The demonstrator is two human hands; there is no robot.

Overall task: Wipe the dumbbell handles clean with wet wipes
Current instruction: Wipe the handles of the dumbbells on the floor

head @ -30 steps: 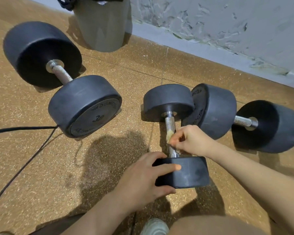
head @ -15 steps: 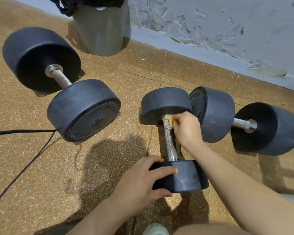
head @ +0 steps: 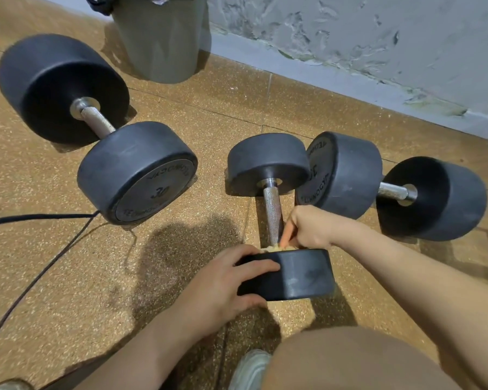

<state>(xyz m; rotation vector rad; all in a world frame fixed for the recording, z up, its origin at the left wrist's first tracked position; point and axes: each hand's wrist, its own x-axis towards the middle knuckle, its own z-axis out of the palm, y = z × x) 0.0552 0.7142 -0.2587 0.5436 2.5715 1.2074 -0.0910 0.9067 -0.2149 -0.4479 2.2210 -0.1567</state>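
The small dumbbell (head: 293,274) is lying on the speckled brown floor (head: 68,277) at the middle of the view, its knurled handle (head: 272,212) running from 12 to 6 o'clock. The left hand (head: 220,288) is reaching in from 7 o'clock and gripping the near weight head, with its fingers (head: 261,267) curling over the top edge and the thumb pressing low on the side. The right hand (head: 310,229) is coming in from 4 o'clock. Its fingers (head: 286,235) are bunching narrowly around a yellowish wet wipe (head: 273,249) and pressing it against the 6 o'clock end of the handle, right where the bar is meeting the near head. The rest of the handle toward 12 o'clock is showing bare metal.

A large dumbbell (head: 135,170) marked 30 is sitting at 10 o'clock, well apart from the hands. Another large dumbbell (head: 347,175) is lying at 2 o'clock, its nearer head just beside the small one's far head. A grey bin (head: 161,38) is standing at 11 o'clock against the wall, and a black cable (head: 40,274) is trailing across the floor at 8 o'clock.
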